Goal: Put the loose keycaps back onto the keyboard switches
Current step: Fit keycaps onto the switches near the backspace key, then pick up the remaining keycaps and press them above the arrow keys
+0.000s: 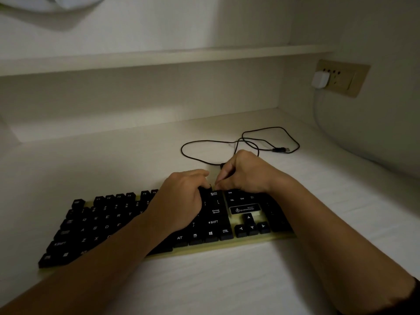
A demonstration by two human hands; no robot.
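Grips a black keycap [203, 190] in the curled fingers of the left hand [181, 198] at the top row of the keyboard [106, 221], just above BACK. Pinches thumb and forefinger of the right hand [243, 173] together beside it; cannot tell what they hold. Stretches both forearms over the keyboard on the white tabletop [204, 280], cable [250, 137] looped behind.

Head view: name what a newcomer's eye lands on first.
The black keyboard on the white desk, with the left hand and right hand meeting fingertips at its top row above the BACK key. Behind them, its unplugged USB cable lies looped.
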